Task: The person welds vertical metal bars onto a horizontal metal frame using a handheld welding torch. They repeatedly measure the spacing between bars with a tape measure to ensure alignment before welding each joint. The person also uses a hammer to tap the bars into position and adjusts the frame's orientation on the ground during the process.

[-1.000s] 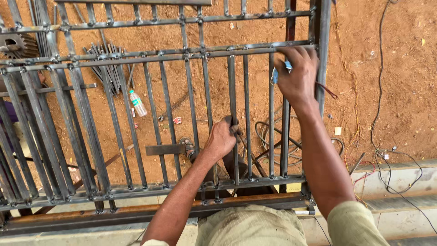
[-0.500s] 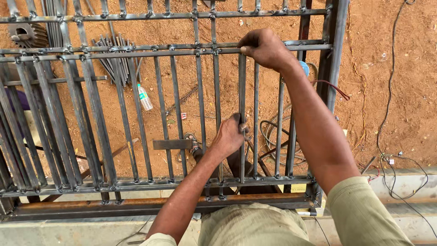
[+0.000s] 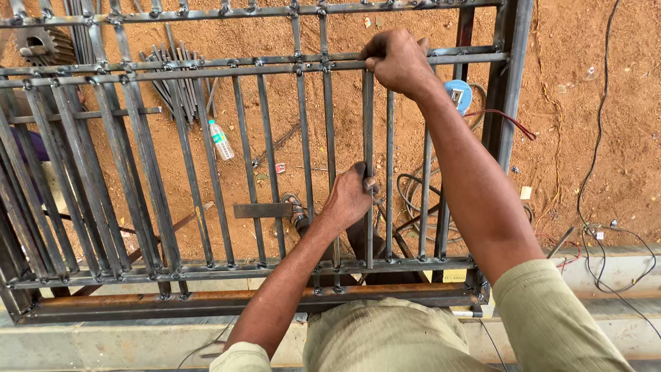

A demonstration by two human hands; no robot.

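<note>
Fingers of your left hand (image 3: 352, 196) are curled shut around a thin upright steel bar (image 3: 368, 138) at the centre of the frame, thumb pressed against its right side. Your right hand (image 3: 396, 60) closes over the top of that same bar in the upper middle, where it meets the upper horizontal rail (image 3: 206, 67), knuckles bent over the joint.

That bar is dark grey, bare metal with a dull sheen, straight and narrow. It runs from the upper rail down to the lower rail (image 3: 241, 265) in the lower middle of the frame, and stands just beside its neighbour on the right.

It belongs to a steel grille (image 3: 124, 172) that fills most of the frame, with evenly spaced uprights and small weld knots at the crossings. Its rust-brown bottom frame member (image 3: 206, 302) lies across the lower left. A short flat plate (image 3: 261, 210) is fixed between uprights left of centre.

Behind the grille, on the red-brown dirt, a clear plastic bottle (image 3: 221, 140) with a pale label and a green cap lies tilted at upper left of centre. A small red-and-white packet (image 3: 279, 167) lies on the ground near the centre. A round blue tape measure (image 3: 458, 95) sits at upper right, beside your right forearm. A bundle of loose rods (image 3: 180, 69) rests at upper left, and black cables (image 3: 606, 172) trail down the right edge.
</note>
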